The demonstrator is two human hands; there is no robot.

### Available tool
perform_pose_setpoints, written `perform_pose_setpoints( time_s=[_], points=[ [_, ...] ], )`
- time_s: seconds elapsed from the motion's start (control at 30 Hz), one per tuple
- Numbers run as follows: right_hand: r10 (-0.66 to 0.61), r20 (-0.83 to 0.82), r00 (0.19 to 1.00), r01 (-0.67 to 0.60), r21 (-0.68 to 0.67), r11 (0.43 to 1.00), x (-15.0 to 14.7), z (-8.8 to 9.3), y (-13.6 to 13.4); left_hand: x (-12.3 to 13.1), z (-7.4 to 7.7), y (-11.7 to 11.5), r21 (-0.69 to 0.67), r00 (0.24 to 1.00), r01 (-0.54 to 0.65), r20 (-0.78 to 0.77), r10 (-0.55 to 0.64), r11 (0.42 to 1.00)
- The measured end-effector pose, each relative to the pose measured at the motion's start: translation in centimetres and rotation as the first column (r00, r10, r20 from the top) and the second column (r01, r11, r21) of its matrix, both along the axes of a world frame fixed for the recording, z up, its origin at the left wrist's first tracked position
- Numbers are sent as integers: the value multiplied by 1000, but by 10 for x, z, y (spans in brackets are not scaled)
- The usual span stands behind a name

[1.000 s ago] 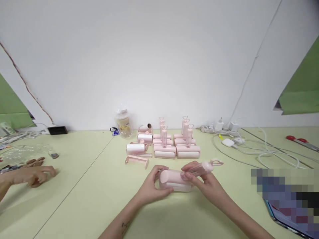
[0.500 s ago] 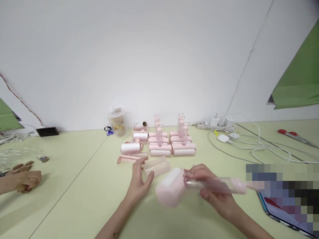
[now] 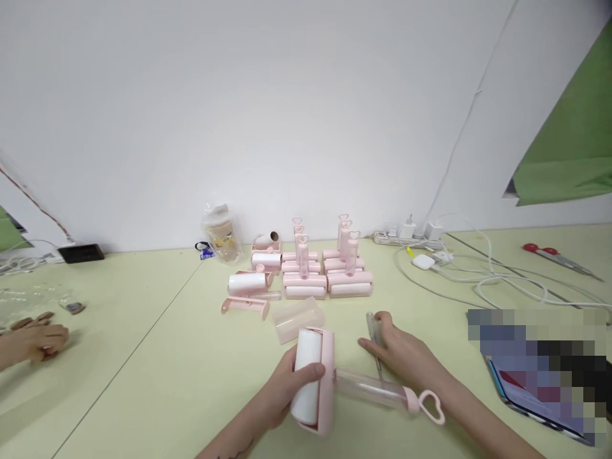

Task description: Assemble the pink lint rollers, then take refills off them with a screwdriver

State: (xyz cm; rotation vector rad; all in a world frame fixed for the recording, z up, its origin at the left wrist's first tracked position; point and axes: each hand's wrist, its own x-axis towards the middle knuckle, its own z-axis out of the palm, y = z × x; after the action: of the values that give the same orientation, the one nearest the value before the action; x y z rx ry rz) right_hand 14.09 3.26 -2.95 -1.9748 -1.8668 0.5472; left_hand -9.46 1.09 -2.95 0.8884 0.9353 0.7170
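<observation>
A pink lint roller (image 3: 326, 382) with a white paper roll is in my left hand (image 3: 282, 390), which grips it round the roller head, thumb across the front. Its clear handle with a heart-shaped loop points right. My right hand (image 3: 406, 357) is off the roller, low over the table, thumb and fingers apart on either side of a thin clear-handled tool (image 3: 371, 327), perhaps a screwdriver; contact is unclear. Just beyond the roller lies a translucent pinkish cover (image 3: 299, 320). A pink roller frame part (image 3: 245, 307) rests farther left.
Assembled lint rollers (image 3: 305, 284) stand in two rows by the wall, beside loose white rolls (image 3: 247, 283). Cables (image 3: 511, 280), red-handled scissors (image 3: 549, 252) and a partly pixelated phone (image 3: 516, 401) are at right. A bagged cup (image 3: 222, 236) stands behind; another person's hand (image 3: 45, 341) is at left.
The lint roller has passed from my right hand to my left, its head now more upright. My left hand has left the clear cover; my right hand has come down by the thin tool.
</observation>
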Motion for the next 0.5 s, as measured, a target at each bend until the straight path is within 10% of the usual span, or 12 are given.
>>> perform_pose_setpoints(
  time_s=[0.17, 0.3, 0.5],
  points=[
    [116, -264, 957, -84, 130, 988, 13, 19, 6, 7, -6, -6, 104, 996, 59, -72, -52, 993],
    [208, -686, 697, 47, 333, 942, 1, 43, -8, 10, -6, -8, 197, 985, 122, -147, -93, 973],
    [377, -658, 652, 20, 512, 858, -22, 39, -32, 11, -4, -10, 290, 984, 134, -153, -92, 948]
  ],
)
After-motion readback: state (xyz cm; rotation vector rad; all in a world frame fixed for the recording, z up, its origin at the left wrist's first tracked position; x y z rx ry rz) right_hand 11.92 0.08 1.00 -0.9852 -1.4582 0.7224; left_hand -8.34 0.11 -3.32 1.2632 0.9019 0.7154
